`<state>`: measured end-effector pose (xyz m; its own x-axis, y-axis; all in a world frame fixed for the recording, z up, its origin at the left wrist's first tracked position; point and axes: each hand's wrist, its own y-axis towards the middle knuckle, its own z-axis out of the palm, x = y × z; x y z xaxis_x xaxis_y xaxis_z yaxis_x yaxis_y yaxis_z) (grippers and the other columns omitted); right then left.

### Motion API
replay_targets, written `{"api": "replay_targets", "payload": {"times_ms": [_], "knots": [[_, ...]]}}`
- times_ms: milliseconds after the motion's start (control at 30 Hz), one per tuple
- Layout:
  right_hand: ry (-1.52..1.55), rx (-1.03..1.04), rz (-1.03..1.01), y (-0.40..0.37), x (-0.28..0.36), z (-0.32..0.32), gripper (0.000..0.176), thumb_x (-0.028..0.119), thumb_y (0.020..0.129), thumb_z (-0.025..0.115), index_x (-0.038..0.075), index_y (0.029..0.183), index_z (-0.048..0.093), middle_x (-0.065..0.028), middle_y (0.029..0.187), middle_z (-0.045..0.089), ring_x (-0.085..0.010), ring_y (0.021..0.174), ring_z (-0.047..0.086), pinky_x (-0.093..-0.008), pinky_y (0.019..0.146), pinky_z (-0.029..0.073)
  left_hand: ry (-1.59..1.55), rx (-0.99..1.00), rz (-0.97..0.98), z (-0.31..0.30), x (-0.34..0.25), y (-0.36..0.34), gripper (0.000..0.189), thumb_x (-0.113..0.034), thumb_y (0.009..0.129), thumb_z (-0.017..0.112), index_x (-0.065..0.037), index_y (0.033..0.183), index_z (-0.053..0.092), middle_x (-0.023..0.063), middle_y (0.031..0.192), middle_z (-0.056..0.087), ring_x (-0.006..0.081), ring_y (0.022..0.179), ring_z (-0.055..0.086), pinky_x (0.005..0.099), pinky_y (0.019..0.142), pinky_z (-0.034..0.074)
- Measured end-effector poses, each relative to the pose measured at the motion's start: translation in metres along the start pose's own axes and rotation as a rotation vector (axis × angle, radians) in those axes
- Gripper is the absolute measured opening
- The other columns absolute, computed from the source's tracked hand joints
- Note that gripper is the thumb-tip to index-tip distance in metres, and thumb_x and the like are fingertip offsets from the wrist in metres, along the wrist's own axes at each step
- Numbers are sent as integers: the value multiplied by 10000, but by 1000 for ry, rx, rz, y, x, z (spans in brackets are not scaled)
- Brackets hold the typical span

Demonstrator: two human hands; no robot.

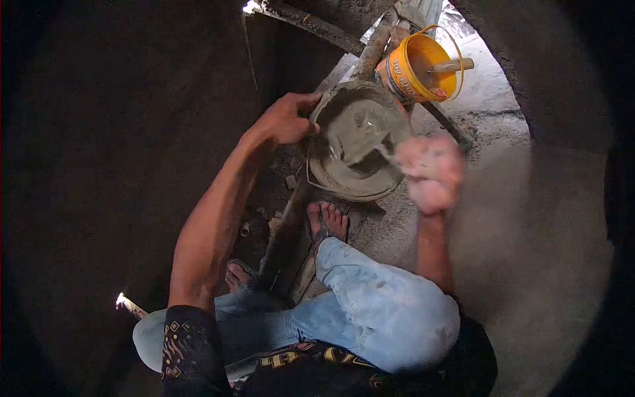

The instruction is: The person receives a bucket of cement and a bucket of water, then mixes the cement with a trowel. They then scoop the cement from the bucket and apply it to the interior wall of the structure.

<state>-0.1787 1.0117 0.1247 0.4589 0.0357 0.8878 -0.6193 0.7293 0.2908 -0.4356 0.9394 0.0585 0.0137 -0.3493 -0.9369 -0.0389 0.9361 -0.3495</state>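
Observation:
A round bucket (316,173) with a grey-smeared rim holds wet grey mortar (354,129). My left hand (288,119) grips its left rim, the thumb and fingers over the edge. At the bucket's right side, my right hand (431,169) is closed in a fist, smeared by motion. From it a trowel (383,151) reaches into the mortar; its handle is hidden in the fist and its blade is coated grey, so the outline is hard to make out.
Behind the bucket a yellow pail (400,76) with a raised handle holds a wooden-handled tool (453,65). Wooden poles (284,228) run beneath and beside the bucket. My sandalled foot (327,221) is just below it. A grey wall (529,264) rises at the right.

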Motion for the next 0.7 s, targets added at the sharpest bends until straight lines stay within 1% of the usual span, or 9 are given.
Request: {"api": "replay_targets", "payload": {"times_ms": [67,200,333,400,467,533,567,633,700], "knots": [[-189,-70,-25,-10,-53,-17,233,254,895,537,49,794,488,-75,662,486,-188,584,467,-341,565,414,164,56,45,-4,1,14,686,12,803,593,-94,1476,511,102,1182,695,153,883,638,338,774,547],[-155,-101,69,-11,-41,-13,247,266,905,530,41,808,501,-93,669,512,-189,577,467,-346,562,419,283,110,96,-1,1,19,673,-5,827,611,-101,1484,501,120,1228,686,176,918,653,356,807,554],[-31,-55,-46,15,22,3,291,327,949,465,57,839,475,-83,656,496,-189,592,468,-384,602,429,-20,36,51,9,18,5,639,-97,894,666,-85,1500,466,120,1251,674,195,993,651,356,864,544],[-40,-79,-76,21,48,5,301,351,957,443,67,860,469,-76,651,485,-186,590,458,-397,621,426,-177,-248,19,31,28,-23,613,-114,921,654,-55,1497,454,119,1276,656,192,1045,635,343,894,526],[-34,-90,-105,28,53,7,312,375,964,422,77,881,463,-69,647,475,-184,588,448,-410,639,422,-124,-319,-39,53,29,-48,585,-138,943,648,-34,1485,457,130,1291,640,201,1100,624,341,935,513],[-43,-86,-209,38,51,6,312,393,963,394,93,902,455,-64,647,470,-180,579,430,-428,656,415,-374,-575,-53,89,40,-66,583,-125,940,658,-2,1474,458,147,1301,632,222,1153,611,357,988,495],[-42,-87,-210,42,45,7,312,393,963,394,93,902,455,-64,647,470,-180,579,430,-428,656,415,-374,-575,-53,108,49,-69,583,-125,940,658,-2,1474,458,147,1301,632,222,1153,611,357,988,495],[-69,-144,-317,53,21,12,293,376,942,427,90,884,453,-64,642,467,-182,578,434,-406,627,415,-320,-799,147,138,64,-68,579,-75,910,674,4,1451,484,153,1270,647,183,1075,608,317,962,477],[-56,-167,-299,62,-8,10,282,362,926,440,88,860,451,-66,637,462,-183,573,433,-389,605,410,-338,-779,96,150,54,-79,583,-65,915,661,9,1461,471,157,1278,642,187,1088,604,319,984,465]]}}
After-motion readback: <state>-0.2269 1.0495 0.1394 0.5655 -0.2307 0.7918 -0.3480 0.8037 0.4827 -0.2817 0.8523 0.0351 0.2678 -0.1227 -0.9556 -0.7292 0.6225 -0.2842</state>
